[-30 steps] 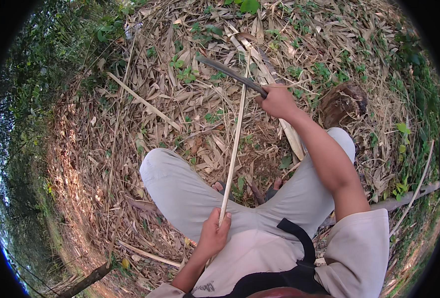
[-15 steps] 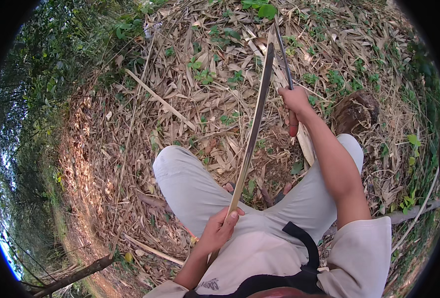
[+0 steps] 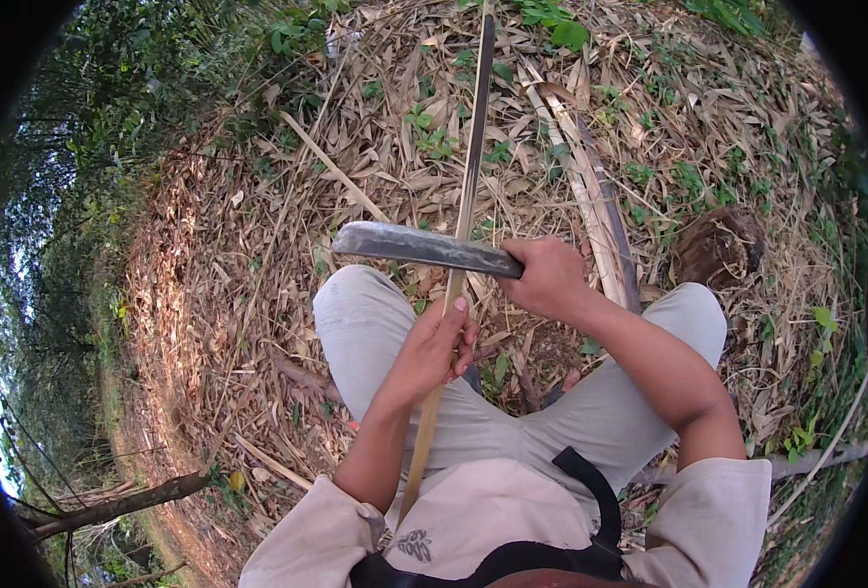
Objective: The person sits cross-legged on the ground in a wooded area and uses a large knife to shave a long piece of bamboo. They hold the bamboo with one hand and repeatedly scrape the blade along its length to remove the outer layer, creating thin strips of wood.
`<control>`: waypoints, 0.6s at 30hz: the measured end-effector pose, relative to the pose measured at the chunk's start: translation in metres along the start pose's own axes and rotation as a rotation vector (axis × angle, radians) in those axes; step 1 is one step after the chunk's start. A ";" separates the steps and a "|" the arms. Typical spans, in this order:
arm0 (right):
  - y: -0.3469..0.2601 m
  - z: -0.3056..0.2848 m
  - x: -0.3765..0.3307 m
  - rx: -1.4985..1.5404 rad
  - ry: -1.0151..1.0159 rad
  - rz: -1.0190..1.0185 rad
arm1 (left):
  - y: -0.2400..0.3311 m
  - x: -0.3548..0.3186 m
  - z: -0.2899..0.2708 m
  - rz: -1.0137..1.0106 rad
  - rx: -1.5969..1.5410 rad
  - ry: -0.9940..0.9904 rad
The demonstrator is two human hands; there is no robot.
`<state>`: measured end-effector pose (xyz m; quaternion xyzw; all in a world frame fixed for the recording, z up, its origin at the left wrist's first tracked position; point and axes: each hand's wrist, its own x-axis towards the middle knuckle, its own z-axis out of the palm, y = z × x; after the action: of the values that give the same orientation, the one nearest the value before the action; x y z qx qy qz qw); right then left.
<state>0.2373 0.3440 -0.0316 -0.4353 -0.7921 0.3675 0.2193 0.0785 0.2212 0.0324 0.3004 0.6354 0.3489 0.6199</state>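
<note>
A long bamboo strip (image 3: 473, 147), dark on one face and pale along its edge, runs from my lap away to the far edge of the view. My left hand (image 3: 434, 348) is closed round it just in front of my belly. In my right hand (image 3: 548, 279) is a machete (image 3: 405, 245), gripped by its handle, which my fingers hide. Its broad grey blade points left and lies across the strip, a little beyond my left hand. Whether the blade's edge touches the strip I cannot tell.
Dry leaves (image 3: 258, 294) and small green plants cover the ground. Longer split bamboo pieces (image 3: 591, 196) lie ahead on the right, near a brown stump (image 3: 713, 245). Another thin strip (image 3: 331, 162) lies ahead on the left. A branch (image 3: 130, 505) shows at lower left.
My right hand has come back and inward, and the machete has swung from pointing away to lying leftward across the strip. My left hand has moved forward, and the strip's far end has shifted left.
</note>
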 end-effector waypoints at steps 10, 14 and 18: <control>-0.015 -0.002 -0.014 -0.113 0.059 -0.257 | -0.024 -0.003 0.022 0.259 0.436 0.220; -0.007 0.005 -0.007 -0.125 0.028 -0.280 | -0.028 -0.008 0.021 0.247 0.457 0.228; 0.006 -0.007 0.008 -0.118 0.011 0.009 | -0.043 -0.020 0.010 0.229 0.344 0.223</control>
<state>0.2406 0.3559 -0.0321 -0.4530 -0.8092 0.3187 0.1961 0.0912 0.1810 0.0089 0.4315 0.7117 0.3344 0.4420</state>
